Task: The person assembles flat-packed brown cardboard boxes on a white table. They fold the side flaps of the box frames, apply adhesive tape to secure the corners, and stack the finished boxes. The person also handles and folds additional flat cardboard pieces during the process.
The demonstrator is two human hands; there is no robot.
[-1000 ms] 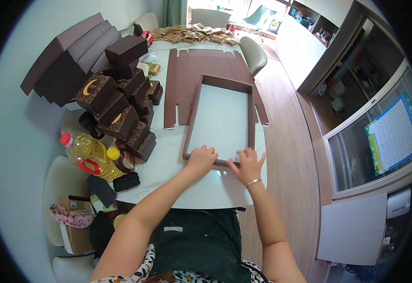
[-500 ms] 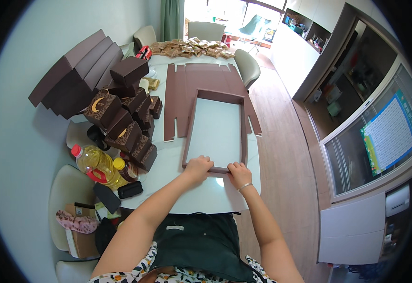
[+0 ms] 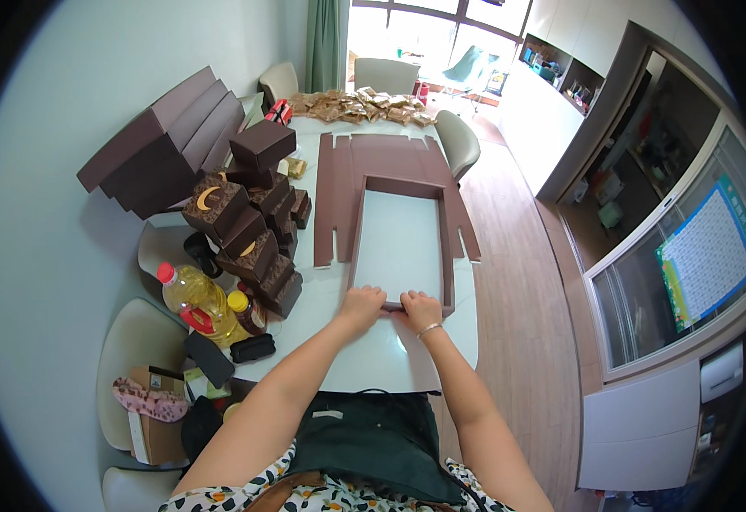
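While facing the surface (image 3: 322, 299), grips brown box (image 3: 446, 256) mid-frame with left hand (image 3: 362, 309) and right hand (image 3: 422, 311). Has dark cartons (image 3: 245, 229) left-of-centre.

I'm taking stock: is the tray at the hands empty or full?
Empty: the tray shows its pale floor bare within brown walls.

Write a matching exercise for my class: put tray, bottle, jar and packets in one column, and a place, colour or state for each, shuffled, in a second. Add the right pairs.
Column one
1. tray
2. bottle
3. jar
4. packets

Column two
A. has a yellow cap
B. heaped at the far end of the table
C. held by the left hand and right hand
D. has a red cap

Pairs: 1-C, 2-D, 3-A, 4-B
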